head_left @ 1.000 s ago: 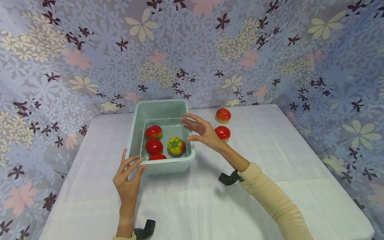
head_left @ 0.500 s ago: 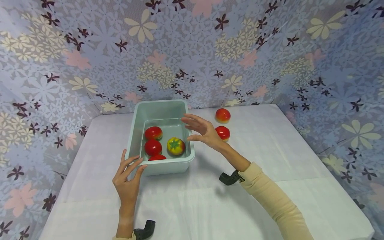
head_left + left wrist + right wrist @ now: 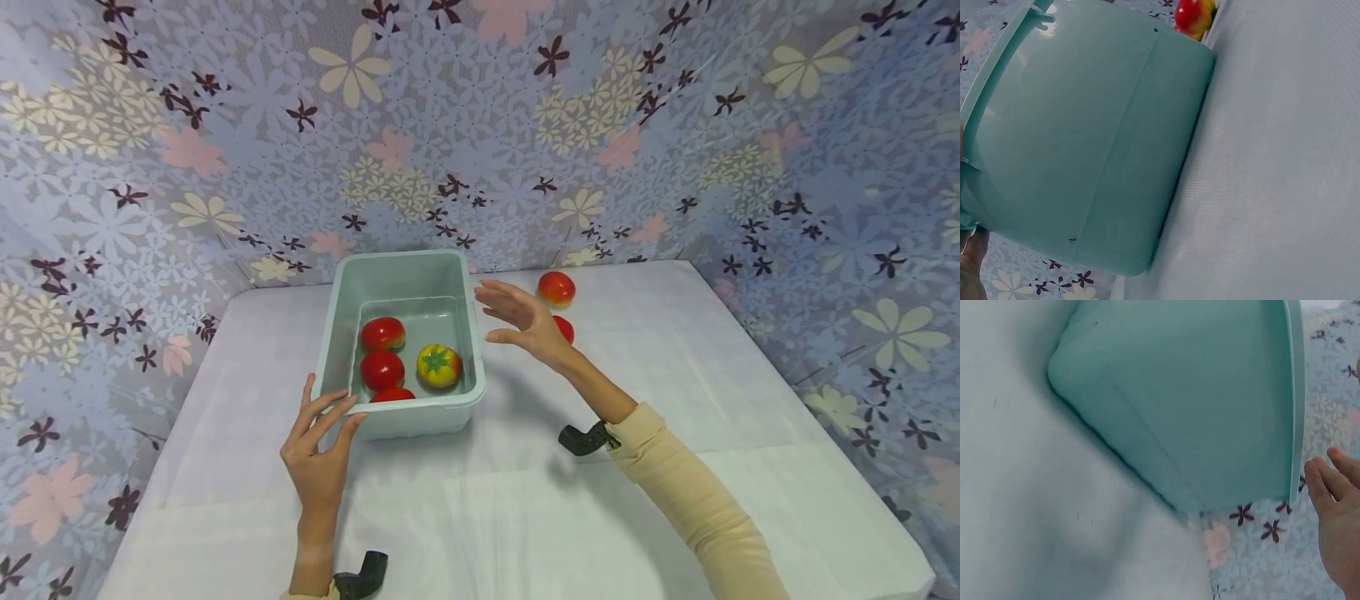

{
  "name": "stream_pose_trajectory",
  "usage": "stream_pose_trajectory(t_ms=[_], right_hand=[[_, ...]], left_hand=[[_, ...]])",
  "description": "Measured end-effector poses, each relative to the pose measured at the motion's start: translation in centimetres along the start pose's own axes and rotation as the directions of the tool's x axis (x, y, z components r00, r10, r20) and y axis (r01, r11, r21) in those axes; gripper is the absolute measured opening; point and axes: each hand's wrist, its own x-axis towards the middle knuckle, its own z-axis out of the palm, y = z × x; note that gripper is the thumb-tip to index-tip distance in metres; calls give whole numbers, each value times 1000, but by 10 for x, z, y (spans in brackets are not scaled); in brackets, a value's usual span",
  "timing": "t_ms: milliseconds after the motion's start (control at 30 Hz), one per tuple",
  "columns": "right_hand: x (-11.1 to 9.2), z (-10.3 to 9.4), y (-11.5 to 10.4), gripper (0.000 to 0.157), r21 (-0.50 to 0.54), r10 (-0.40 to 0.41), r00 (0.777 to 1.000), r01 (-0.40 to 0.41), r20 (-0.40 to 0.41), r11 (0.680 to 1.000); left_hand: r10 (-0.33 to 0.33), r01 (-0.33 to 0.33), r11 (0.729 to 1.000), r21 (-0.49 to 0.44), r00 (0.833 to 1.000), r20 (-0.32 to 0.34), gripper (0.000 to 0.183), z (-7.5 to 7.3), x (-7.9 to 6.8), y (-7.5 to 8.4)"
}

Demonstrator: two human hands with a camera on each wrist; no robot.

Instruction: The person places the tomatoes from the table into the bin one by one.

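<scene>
while floral cloth [image 3: 510, 150] hangs behind, a bin [image 3: 412, 422] part-hides fruit [image 3: 393, 395].

Soft, even light brightens the head view, a faint shadow falling across the desk [image 3: 645, 358] below the right fingers [image 3: 504, 290]; dimmer, the left-wrist view catches glare on the tub [image 3: 1097, 125] above the left fingers [image 3: 977, 247]; the right-wrist view looks hazy.

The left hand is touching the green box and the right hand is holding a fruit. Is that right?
Not quite: the right hand holds no fruit. The head view shows it empty, beside the green box. The left hand is touching the box, as you said.
</scene>
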Motion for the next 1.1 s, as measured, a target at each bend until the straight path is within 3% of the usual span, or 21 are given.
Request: stream_pose_trajectory(t_ms=[367,667,900,1100], right_hand=[[-12,-38,16,69,-7,39,990,-40,-139,999],[-26,-62,29,63,-93,42,971,-65,-234,994],[-33,-75,37,62,-121,73,951,-114,-299,986],[-36,-79,40,63,-102,94,940,-134,-327,986]], left_hand=[[-9,9,1000,20,1000,-2,32,-1,0,1],[-10,10,1000,6,1000,4,33,-1,-1,-1],[-11,11,1000,10,1000,8,34,-1,-5,-12],[-14,14,1000,13,1000,10,34,-1,-3,-5]])
